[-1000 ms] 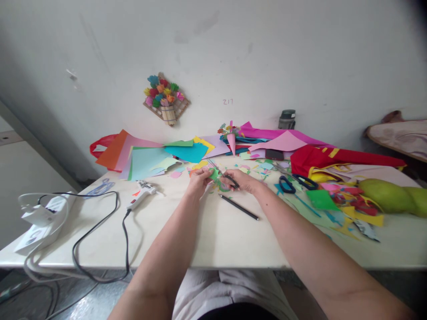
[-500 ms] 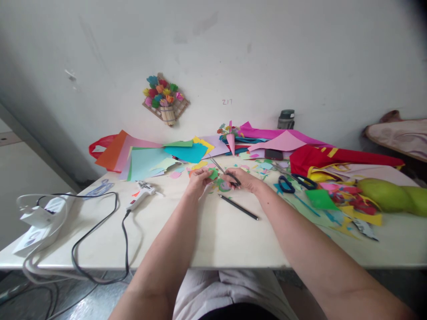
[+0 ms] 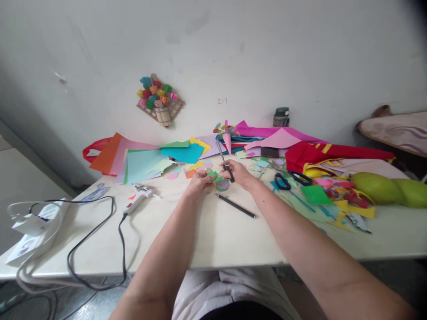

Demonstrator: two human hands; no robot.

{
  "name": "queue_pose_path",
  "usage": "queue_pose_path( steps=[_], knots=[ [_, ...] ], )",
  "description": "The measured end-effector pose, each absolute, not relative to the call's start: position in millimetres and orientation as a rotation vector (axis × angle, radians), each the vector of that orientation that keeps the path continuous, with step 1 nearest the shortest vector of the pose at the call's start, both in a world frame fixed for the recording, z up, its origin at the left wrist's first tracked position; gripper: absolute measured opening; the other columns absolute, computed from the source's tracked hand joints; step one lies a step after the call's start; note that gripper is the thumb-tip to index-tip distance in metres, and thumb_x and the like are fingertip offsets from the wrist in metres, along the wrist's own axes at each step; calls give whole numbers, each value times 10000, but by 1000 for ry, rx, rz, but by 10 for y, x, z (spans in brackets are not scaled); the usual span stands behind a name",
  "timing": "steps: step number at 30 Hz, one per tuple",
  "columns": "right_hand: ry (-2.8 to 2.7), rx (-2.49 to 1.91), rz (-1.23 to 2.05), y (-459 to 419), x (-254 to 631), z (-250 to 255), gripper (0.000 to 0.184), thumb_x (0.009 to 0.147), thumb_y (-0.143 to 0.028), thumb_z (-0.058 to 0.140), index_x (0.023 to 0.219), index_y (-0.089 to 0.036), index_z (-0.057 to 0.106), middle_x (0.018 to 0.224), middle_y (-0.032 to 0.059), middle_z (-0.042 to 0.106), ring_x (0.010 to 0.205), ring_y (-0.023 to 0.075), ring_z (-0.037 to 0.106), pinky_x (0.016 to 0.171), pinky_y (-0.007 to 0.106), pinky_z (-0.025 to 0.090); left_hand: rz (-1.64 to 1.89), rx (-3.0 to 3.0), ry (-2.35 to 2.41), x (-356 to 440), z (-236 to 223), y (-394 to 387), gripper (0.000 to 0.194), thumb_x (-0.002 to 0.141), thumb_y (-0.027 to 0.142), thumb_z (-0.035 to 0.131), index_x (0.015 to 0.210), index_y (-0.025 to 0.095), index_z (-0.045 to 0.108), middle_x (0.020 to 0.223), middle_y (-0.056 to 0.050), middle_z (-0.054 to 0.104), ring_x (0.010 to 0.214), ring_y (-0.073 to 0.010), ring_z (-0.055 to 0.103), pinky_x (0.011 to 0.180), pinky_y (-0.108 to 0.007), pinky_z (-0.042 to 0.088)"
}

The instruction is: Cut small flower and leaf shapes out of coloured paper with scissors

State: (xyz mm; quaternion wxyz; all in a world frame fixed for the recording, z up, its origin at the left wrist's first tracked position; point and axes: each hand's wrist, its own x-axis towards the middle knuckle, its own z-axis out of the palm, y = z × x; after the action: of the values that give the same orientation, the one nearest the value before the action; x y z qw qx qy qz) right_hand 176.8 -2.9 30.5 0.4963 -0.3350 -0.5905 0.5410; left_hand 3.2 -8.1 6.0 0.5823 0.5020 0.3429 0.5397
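Near the middle of the table, my left hand [image 3: 199, 181] pinches a small piece of green paper [image 3: 213, 175]. My right hand [image 3: 239, 173] is closed round the dark handles of a pair of scissors [image 3: 223, 159], whose blades point up and away toward the wall. The fingers of my right hand come close to the green paper; whether they touch it I cannot tell. Small coloured paper cut-outs [image 3: 190, 174] lie around both hands. A black pen [image 3: 235, 206] rests on the table just in front of them.
Left on the table are a glue gun [image 3: 137, 199] with a looping black cord and a white power strip [image 3: 36, 231]. Coloured paper sheets [image 3: 143, 161] lie at the back. To the right are blue-handled scissors [image 3: 282, 181], paper scraps [image 3: 315, 194] and a green rounded object [image 3: 376, 190].
The scissors have swung more upright, away from the green paper, and my hands have drawn closer together. The whole view has shifted slightly.
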Motion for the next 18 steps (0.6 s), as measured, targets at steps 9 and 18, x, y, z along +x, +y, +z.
queue_pose_path(
  steps=[9,18],
  knots=[
    [-1459,-855,1313,0,1730,264,356,518,-149,659,854,-173,545,538,-83,535,531,92,481,536,224,367,1253,1179,843,56,73,-100,387,430,283,911,654,135,632,640,-15,660,569,-134,634,551,-245,526],
    [-1408,-868,1208,17,1746,259,358,521,-210,663,860,-188,552,528,-94,465,527,96,463,499,219,346,1300,1122,815,40,81,-114,382,475,289,892,571,139,554,540,24,572,509,-106,600,587,-248,540]
  ],
)
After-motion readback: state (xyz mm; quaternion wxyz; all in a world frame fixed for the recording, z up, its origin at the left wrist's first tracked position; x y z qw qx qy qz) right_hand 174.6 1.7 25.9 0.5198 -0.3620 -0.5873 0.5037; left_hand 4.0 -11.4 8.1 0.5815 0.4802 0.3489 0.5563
